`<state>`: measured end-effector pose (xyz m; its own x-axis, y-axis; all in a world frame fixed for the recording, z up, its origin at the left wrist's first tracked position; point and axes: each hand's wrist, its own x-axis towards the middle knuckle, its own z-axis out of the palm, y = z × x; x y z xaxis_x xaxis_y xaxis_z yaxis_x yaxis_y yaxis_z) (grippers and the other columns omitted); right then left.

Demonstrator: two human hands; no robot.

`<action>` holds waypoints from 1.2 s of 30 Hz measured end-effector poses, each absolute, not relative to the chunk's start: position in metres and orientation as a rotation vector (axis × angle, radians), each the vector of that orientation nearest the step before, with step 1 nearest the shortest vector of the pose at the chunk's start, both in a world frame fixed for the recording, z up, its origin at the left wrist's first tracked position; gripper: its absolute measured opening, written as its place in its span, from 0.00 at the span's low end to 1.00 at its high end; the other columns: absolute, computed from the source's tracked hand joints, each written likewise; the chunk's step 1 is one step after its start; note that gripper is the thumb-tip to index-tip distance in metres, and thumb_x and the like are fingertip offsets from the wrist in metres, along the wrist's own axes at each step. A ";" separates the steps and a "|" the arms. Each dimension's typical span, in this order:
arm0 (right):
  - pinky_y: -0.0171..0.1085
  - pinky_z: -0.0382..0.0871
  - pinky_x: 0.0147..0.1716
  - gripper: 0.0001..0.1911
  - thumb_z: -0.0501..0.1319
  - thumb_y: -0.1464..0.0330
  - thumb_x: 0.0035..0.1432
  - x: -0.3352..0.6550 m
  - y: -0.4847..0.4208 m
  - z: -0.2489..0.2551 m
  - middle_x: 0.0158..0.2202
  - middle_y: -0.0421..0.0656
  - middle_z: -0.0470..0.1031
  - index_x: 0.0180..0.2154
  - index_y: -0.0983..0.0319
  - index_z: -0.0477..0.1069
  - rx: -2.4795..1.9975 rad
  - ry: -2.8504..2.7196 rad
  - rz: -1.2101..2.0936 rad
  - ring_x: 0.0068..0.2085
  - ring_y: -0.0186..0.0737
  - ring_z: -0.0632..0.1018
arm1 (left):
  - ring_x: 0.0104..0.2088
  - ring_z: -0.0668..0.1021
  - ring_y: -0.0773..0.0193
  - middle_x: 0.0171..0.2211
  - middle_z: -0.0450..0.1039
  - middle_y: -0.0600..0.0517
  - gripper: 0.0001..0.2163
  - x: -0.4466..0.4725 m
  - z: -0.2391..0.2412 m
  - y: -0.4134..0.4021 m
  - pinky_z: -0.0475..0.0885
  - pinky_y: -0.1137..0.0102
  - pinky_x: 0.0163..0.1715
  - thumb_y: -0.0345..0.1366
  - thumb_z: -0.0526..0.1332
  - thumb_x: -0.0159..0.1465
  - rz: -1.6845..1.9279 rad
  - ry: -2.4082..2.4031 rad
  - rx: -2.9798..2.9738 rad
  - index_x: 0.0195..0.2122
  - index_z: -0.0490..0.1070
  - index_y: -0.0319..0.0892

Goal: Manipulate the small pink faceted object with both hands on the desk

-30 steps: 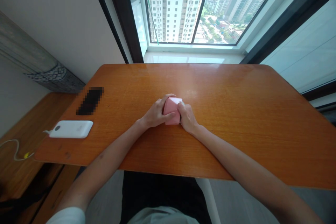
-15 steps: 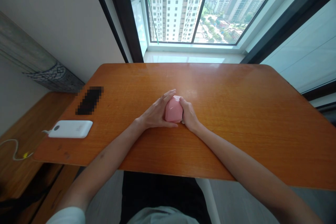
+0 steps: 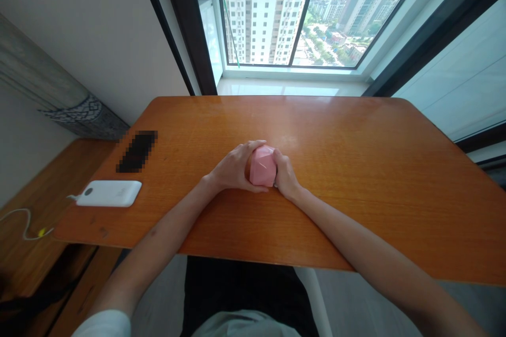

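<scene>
A small pink faceted object (image 3: 262,166) sits at the middle of the orange wooden table (image 3: 356,168), held between both hands. My left hand (image 3: 233,168) wraps its left side, fingers curled over the top and thumb underneath. My right hand (image 3: 285,174) presses against its right side, fingers hidden behind it. Several flat pink faces point towards me.
A white power bank (image 3: 108,193) with a white cable (image 3: 23,224) lies near the table's left edge. A dark blurred flat item (image 3: 137,151) lies behind it. A lower wooden surface (image 3: 47,189) stands to the left. A large window is beyond the far edge.
The pink object has been turned between my hands, from a boxy face to a rounded side to angled facets. My left fingers have curled in over its top.
</scene>
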<state>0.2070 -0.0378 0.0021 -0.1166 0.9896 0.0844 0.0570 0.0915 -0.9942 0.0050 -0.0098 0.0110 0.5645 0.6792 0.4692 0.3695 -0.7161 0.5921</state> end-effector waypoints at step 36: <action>0.39 0.56 0.26 0.42 0.46 0.29 0.66 0.208 -0.045 0.011 0.21 0.39 0.64 0.23 0.58 0.64 -1.099 -1.645 0.993 0.24 0.36 0.64 | 0.55 0.84 0.43 0.60 0.80 0.41 0.45 0.005 0.010 -0.010 0.79 0.53 0.58 0.64 0.75 0.58 0.899 0.767 2.060 0.70 0.65 0.45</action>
<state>0.2082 -0.0446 0.0109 -0.2049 0.9492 0.2389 0.2309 0.2840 -0.9306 0.0047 -0.0100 0.0099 0.5741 0.7447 0.3403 0.2196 -0.5405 0.8122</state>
